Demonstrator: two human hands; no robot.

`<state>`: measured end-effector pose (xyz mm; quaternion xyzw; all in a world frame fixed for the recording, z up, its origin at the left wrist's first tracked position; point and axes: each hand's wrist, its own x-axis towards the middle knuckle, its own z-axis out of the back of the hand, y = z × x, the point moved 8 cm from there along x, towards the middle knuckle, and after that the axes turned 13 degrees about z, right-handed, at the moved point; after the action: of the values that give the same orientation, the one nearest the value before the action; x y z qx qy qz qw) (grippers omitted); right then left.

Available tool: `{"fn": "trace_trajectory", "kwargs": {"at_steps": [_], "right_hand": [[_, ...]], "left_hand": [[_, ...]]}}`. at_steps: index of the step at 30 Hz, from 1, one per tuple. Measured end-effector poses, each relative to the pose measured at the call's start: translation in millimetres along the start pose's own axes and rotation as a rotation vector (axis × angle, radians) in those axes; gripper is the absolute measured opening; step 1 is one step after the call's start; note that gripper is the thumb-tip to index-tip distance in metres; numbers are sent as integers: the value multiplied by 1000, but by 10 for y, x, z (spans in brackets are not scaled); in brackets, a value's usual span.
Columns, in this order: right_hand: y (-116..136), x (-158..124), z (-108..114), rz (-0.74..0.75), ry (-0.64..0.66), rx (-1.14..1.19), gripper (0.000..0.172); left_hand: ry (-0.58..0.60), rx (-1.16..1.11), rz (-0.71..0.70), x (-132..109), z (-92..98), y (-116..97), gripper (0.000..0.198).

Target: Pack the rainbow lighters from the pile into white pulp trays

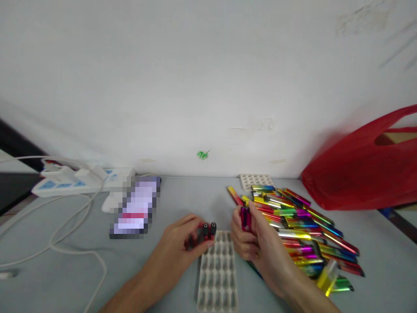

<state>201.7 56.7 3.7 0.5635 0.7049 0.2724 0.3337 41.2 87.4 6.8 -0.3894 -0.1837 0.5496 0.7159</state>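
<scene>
My left hand (182, 243) is closed around a few small dark and red tubes (207, 230), their round ends pointing up, just left of the top of a white moulded tray (217, 278) with rows of empty pockets. My right hand (252, 239) is closed on a shiny magenta stick (245, 218), held upright beside the tray's top right corner. Right of that hand lies a heap of shiny multicoloured sticks (299, 221) on the grey table.
A red plastic bag (361, 169) sits at the back right. A second white tray (256, 180) lies by the wall. A blurred phone screen (136, 208), a white power strip (70, 180) and white cables (61, 234) occupy the left side.
</scene>
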Motion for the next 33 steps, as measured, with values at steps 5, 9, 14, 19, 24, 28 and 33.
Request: {"fn": "trace_trajectory", "kwargs": {"at_steps": [5, 9, 14, 19, 24, 28, 33], "right_hand": [[165, -6, -4, 265, -2, -301, 49], [234, -52, -30, 356, 19, -532, 40], [351, -87, -64, 509, 42, -796, 25], [353, -75, -72, 548, 69, -907, 20], [349, -88, -140, 585, 115, -1020, 16], [360, -95, -218, 586, 160, -1071, 11], [380, -127, -271, 592, 213, -1107, 10]], "left_hand": [[5, 0, -3, -7, -2, -7, 19], [-13, -1, -17, -7, -4, 10, 24], [-24, -1, -27, 4, -11, 21, 22], [-14, 10, -21, 11, -7, 3, 23], [-15, -6, -22, 0, 3, -3, 27], [-1, -17, -2, 0, 6, -7, 22], [-10, -59, 0, -7, 24, -39, 20]]}}
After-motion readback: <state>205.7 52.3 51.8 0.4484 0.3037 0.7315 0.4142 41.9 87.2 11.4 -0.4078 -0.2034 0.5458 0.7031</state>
